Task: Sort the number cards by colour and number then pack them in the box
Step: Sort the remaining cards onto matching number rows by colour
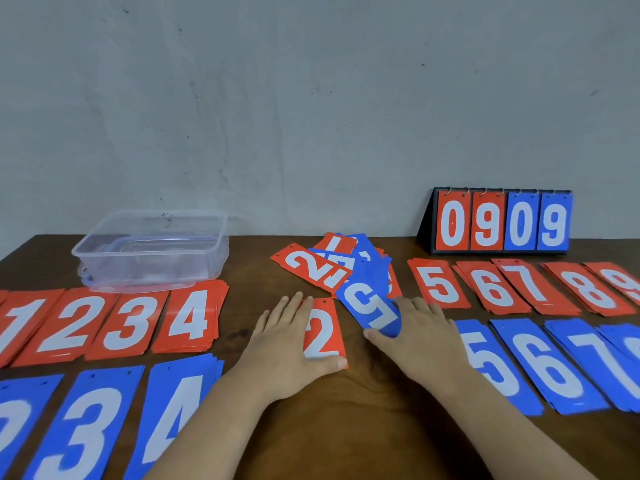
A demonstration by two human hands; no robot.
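Nine red piles with white numerals, 1–4 at left, 5–9 at right; seven blue piles nearer, outermost ones cut off. One clear plastic box behind the red 2 and 3, one flip scoreboard reading 0909, one loose heap mid-table. Dark wooden table, scuffed grey wall. Left hand flat, fingers straight, pressing a red 2 card; right hand apart from it, thumb against a blue 5 card.

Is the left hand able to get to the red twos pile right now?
Probably yes: only flat red piles lie between the left hand and the red twos pile; nothing tall blocks.
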